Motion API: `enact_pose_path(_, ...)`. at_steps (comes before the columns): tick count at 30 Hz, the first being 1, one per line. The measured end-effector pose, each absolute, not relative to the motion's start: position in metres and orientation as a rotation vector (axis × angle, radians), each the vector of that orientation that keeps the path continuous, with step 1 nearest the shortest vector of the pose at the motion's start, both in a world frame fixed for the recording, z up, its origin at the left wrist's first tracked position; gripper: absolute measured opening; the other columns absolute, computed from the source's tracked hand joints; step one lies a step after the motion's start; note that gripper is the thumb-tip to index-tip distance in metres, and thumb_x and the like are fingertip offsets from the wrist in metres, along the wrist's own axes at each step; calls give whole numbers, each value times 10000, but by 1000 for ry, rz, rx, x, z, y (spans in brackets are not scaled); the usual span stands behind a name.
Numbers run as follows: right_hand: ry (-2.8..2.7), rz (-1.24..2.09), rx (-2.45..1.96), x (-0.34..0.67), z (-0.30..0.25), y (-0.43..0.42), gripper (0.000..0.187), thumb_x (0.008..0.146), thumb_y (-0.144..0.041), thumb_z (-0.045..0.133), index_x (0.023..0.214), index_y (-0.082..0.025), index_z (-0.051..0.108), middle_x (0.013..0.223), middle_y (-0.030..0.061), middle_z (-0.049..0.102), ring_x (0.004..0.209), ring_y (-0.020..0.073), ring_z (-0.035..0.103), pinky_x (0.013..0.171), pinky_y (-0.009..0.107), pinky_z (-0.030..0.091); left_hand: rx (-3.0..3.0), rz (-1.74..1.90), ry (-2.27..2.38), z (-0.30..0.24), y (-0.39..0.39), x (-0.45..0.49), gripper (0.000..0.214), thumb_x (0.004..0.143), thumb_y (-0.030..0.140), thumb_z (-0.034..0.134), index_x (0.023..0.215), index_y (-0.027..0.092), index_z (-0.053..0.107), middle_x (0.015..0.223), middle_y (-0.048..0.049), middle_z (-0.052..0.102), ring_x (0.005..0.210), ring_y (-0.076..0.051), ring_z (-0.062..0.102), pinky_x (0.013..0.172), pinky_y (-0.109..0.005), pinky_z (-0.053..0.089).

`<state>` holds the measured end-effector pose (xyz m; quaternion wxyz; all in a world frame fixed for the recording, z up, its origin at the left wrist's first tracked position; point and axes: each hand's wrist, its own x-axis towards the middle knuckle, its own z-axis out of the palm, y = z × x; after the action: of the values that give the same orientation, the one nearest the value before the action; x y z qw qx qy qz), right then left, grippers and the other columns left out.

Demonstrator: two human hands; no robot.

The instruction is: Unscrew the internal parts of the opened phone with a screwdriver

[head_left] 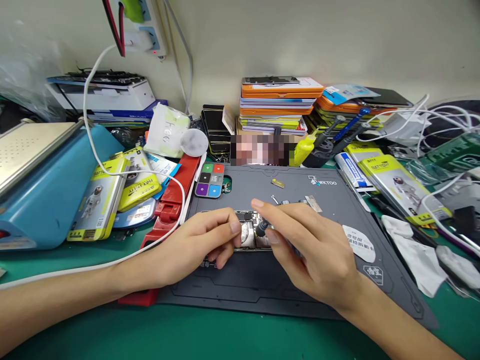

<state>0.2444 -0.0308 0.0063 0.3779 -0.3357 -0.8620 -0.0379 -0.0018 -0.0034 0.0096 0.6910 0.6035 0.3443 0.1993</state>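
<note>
An opened phone (250,234) lies on a dark grey repair mat (262,285), its inner parts showing between my hands. My left hand (198,245) rests on the phone's left end, fingers curled over its edge and holding it down. My right hand (307,245) pinches a small dark screwdriver (261,228), whose tip points down onto the phone's inside. Most of the phone is hidden beneath both hands. Small loose metal parts (278,183) lie on the mat just behind the phone.
A coloured screw tray (210,180) sits at the mat's back left. A red tool (174,200) and a white cable (150,172) lie left of it. Battery packs (99,197) and a blue machine (41,175) stand left; stacked boxes (279,102), tools and wipes (416,255) crowd the back and right.
</note>
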Motion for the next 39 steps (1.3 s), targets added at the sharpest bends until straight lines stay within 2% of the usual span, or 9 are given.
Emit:
enact_pose_path(6,-2200,-91,-850,244,6,-29,432,1035,-88,666,1461,-129,607,1069,91,799,916,192,735,828,321,612,1297,452,770,10,-4,-1,380,1154,492,506,927,198,582,662,58,578,619,-111,489,632,-253,365)
enact_pose_path(15,-2192,-70,-886,243,7,-29,465,1038,-95,637,1488,-204,594,1026,56,796,869,191,764,791,327,642,1337,450,798,10,-5,-1,428,1166,521,486,892,204,569,647,64,545,616,-116,473,642,-260,377)
enact_pose_path(24,-2190,-85,-873,242,5,-29,445,1031,-51,621,1461,-164,608,986,56,774,856,188,744,785,318,626,1368,438,822,11,-4,1,460,1174,551,452,893,204,563,645,70,541,622,-116,468,656,-262,385)
enact_pose_path(30,-2192,-88,-889,243,5,-28,469,1050,-71,602,1496,-213,580,966,42,768,837,185,740,765,323,632,1451,429,819,8,-4,1,452,1174,564,445,919,209,560,644,77,530,624,-120,451,658,-263,383)
enact_pose_path(36,-2208,-95,-878,243,4,-29,465,1041,-78,628,1490,-188,578,1013,60,785,866,195,743,770,332,630,1536,433,837,12,-3,0,555,1181,580,385,775,210,465,664,58,484,629,-127,414,654,-282,371)
enact_pose_path(39,-2228,-103,-863,242,3,-28,488,1031,-103,655,1505,-169,562,1049,78,795,889,220,753,778,355,632,1525,447,847,11,-2,1,552,1175,595,390,781,215,458,676,56,468,622,-131,391,629,-289,356)
